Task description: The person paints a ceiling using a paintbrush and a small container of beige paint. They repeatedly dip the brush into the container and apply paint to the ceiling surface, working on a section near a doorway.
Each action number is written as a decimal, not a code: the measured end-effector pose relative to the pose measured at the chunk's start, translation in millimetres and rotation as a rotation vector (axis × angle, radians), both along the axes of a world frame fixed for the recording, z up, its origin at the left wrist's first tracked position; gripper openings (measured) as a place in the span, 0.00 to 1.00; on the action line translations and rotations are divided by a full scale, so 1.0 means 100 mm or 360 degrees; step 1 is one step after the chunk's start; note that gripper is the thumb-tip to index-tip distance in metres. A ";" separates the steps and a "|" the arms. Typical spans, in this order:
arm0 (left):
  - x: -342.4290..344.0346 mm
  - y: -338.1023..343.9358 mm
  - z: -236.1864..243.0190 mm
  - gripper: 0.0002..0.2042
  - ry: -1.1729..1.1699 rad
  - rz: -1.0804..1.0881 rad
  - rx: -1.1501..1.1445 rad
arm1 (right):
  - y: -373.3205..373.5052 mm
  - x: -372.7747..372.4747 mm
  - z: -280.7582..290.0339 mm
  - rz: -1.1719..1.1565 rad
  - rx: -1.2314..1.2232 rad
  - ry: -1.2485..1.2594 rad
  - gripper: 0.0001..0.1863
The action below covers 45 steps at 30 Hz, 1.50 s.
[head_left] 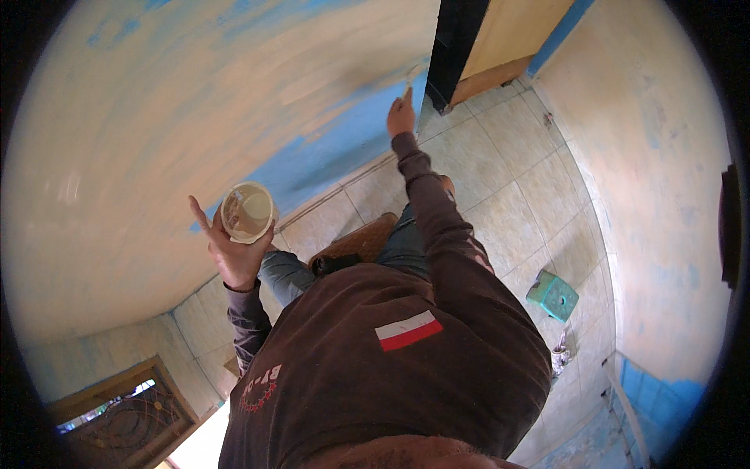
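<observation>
Pale tub [244,220] sits in the left hand [236,254], mouth tipped up toward the camera, out in front of the wall [180,125] on the person's left side. Fingers of that hand curl partway about its side and underside — one digit stands out straight and free, pointing away from the tub; how the rest lie beneath is hidden. Inside the tub: a pale patch, with brownish smears on the inner side. Right arm stretches far forward. Right hand [401,117] is at the wall's far end, fingers closed in a narrow grip, one finger reaching forward along a slim tool [412,76]; too small at this range to tell its kind, or whether its tip meets the surface. Below and beside that hand runs a broad blue band [328,152] low on the wall, the upper part beige with scattered blue streaks. Dark post [455,47] stands just right of the hand, at the wall's end. Pale tiled floor [492,164] spreads to the right; a green stool [553,295] stands on it, well apart from both hands. Person wears a dark brown top [375,391] and blue jeans [285,277].
</observation>
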<state>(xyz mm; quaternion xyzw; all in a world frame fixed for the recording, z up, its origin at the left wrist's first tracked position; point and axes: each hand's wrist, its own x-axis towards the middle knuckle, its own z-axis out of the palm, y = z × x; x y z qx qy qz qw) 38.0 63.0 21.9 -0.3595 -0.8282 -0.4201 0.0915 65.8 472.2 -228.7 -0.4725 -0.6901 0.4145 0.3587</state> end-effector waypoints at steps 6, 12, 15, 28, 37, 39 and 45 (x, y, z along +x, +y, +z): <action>0.00 -0.02 0.03 0.66 0.0025 -0.0018 -0.0028 | -1.03 -0.14 0.06 0.0246 -0.0026 0.0214 0.34; 0.02 0.01 0.07 0.65 0.0059 0.0008 -0.0062 | -1.72 -0.13 -0.18 0.0592 0.0217 0.0246 0.34; 0.02 -0.02 0.03 0.65 0.0009 0.0006 -0.0015 | -1.95 -0.01 0.06 0.0842 -0.0121 0.0038 0.33; 0.00 -0.03 0.00 0.65 -0.0097 0.0040 0.0035 | -1.72 -0.06 -0.66 0.0506 0.0000 0.0147 0.31; -0.04 -0.04 -0.09 0.67 -0.0033 0.0081 0.0030 | -2.52 -0.73 -0.39 0.0796 -0.0355 0.0174 0.39; -0.04 -0.04 -0.11 0.67 -0.0048 0.0102 0.0045 | -2.74 -0.74 -0.38 0.0912 -0.0307 0.0173 0.38; -0.04 -0.04 -0.14 0.66 -0.0065 0.0124 0.0096 | -2.94 -0.52 -0.31 0.1412 -0.0186 0.0126 0.27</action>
